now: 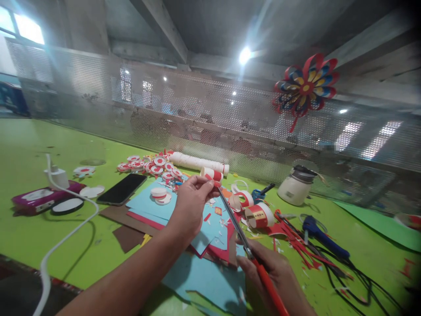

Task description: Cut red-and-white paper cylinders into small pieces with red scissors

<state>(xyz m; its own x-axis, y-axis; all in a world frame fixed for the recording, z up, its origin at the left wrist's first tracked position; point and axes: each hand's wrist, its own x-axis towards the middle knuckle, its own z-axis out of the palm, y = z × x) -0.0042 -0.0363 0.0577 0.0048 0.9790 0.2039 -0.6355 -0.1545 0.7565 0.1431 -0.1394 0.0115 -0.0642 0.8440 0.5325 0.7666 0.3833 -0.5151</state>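
My left hand (194, 202) is closed in a pinch on a small piece of red paper (213, 182), above a stack of light blue paper sheets (177, 206). My right hand (269, 267) grips a pair of scissors (241, 239) with red handles. The long blades point away from me, and their tips reach the red paper at my left fingertips. Whether the blades are fully closed is hard to make out. Below my hands, small red and white paper scraps (207, 217) lie on the blue sheets. A white round piece with a red band (158, 194) sits left of my left hand.
Red-and-white paper rolls (259, 215), a blue glue gun (325, 237) with a black cord, and a white kettle (296, 186) stand or lie right. Left are a phone (123, 188), a purple box (42, 197) and a white cable (62, 241). A perforated metal screen (204, 105) runs behind.
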